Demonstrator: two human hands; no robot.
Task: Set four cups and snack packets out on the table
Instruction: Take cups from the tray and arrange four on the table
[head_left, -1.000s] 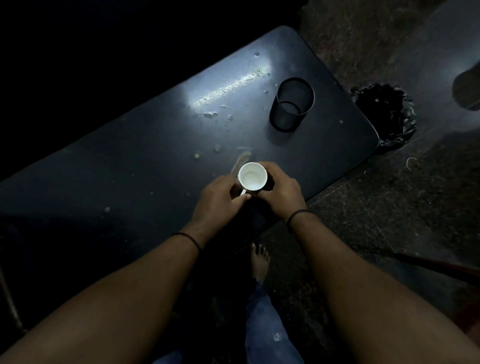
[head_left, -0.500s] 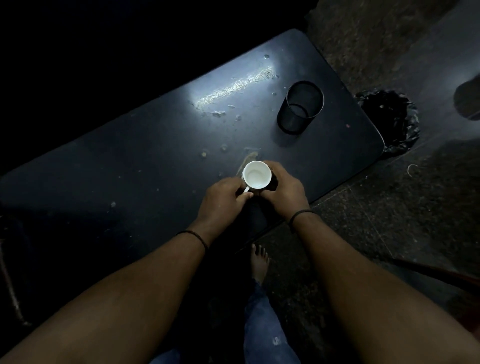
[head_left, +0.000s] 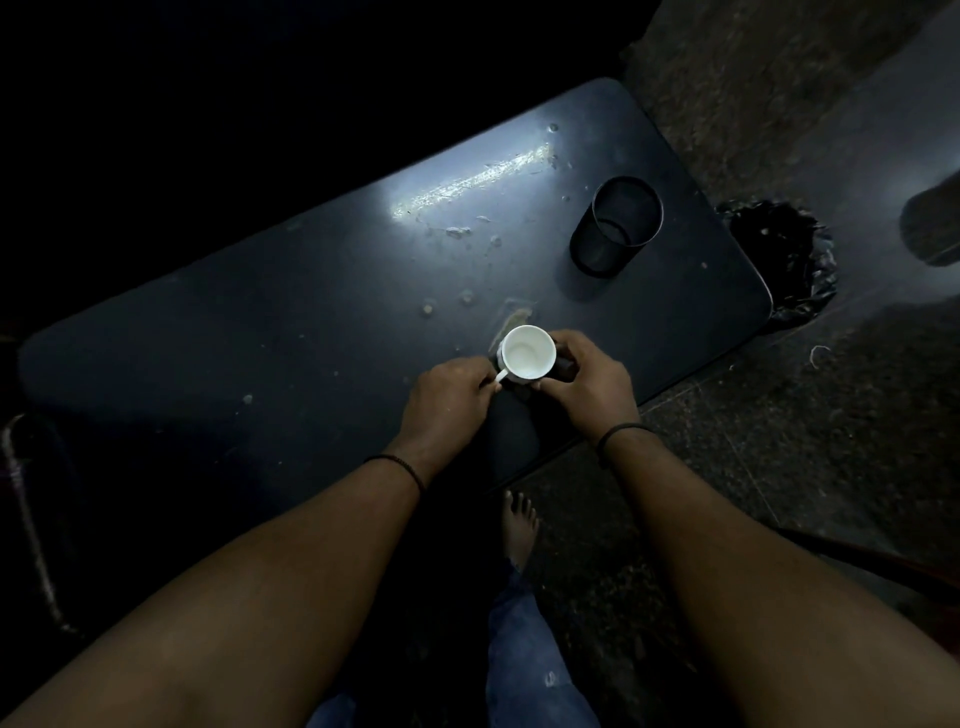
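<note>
Hands meet at the dark table's (head_left: 311, 332) near edge, left hand (head_left: 447, 397) pinching the white cup's (head_left: 525, 354) handle while right hand (head_left: 584, 382) curls round its side, seemingly to steady it upright beside the mesh holder (head_left: 615, 226).

Only a mesh holder (head_left: 616, 227) interrupts the table (head_left: 260, 332).

Lower part of cup (head_left: 525, 353) hidden behind right hand (head_left: 589, 387) and left hand (head_left: 447, 397). Surface (head_left: 260, 332) far edge lost in darkness. Dark object (head_left: 932, 223) cut off at right edge, unidentifiable.
</note>
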